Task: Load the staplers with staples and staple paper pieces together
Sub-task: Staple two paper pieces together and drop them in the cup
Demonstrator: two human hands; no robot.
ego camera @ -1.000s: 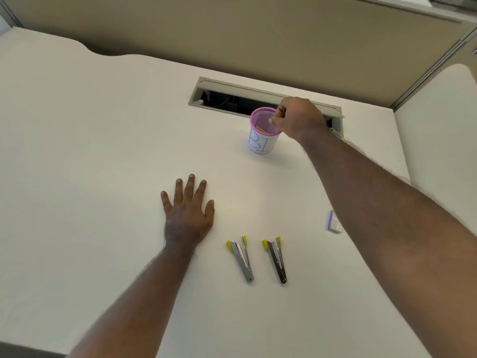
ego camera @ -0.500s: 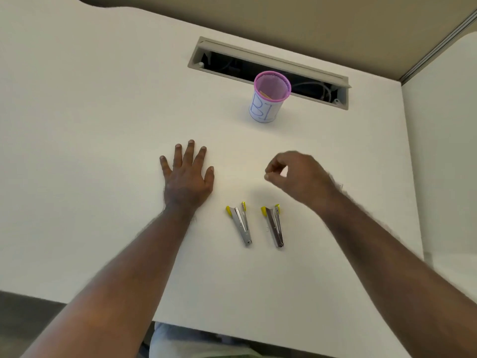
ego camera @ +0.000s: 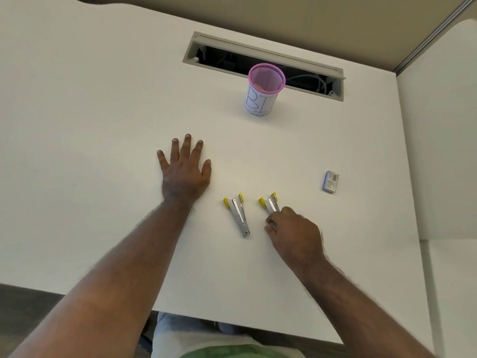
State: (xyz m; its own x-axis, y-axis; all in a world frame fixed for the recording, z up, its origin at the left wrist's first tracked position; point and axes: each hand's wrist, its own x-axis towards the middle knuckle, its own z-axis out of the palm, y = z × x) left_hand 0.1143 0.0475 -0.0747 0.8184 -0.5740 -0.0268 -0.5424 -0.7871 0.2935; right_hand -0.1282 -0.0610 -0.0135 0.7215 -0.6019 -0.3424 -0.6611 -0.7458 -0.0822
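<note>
Two small metal staplers with yellow tips lie side by side on the white surface [ego camera: 103,125]: the left stapler [ego camera: 238,215] lies free, while the right hand [ego camera: 294,235] curls its fingers [ego camera: 269,223] round the rear of the right stapler [ego camera: 269,204]. Both look light, stiff and smooth, probably best pinched along the narrow sides. The left hand [ego camera: 184,171] rests flat with fingers spread, while the staple box [ego camera: 330,182] and pink mesh cup [ego camera: 265,89] stand well apart, blocking nothing

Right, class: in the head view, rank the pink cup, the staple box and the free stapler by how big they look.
1. Pink cup, though it stands farthest away.
2. Free stapler.
3. Staple box.
</note>
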